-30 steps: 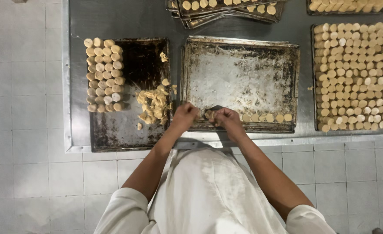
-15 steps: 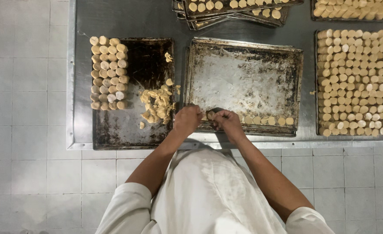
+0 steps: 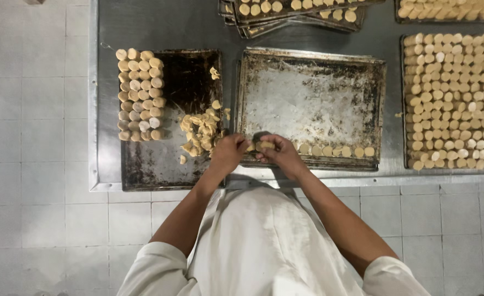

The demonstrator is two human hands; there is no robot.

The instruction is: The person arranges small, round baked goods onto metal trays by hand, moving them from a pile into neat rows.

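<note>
The pale, round dough piece [image 3: 266, 146] you're working sits just below frame centre, at the near left corner of the empty-looking baking tray [image 3: 313, 98]. Your left hand [image 3: 228, 153] and right hand [image 3: 280, 155] close in from either side, fingers pinching it between them. Your knuckles hide most of it, so its shape is unclear.

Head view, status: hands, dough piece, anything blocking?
Left hand and right hand together pinching a small pale dough piece. Over near edge of worn metal baking tray, short row started. Nothing blocking.
</note>
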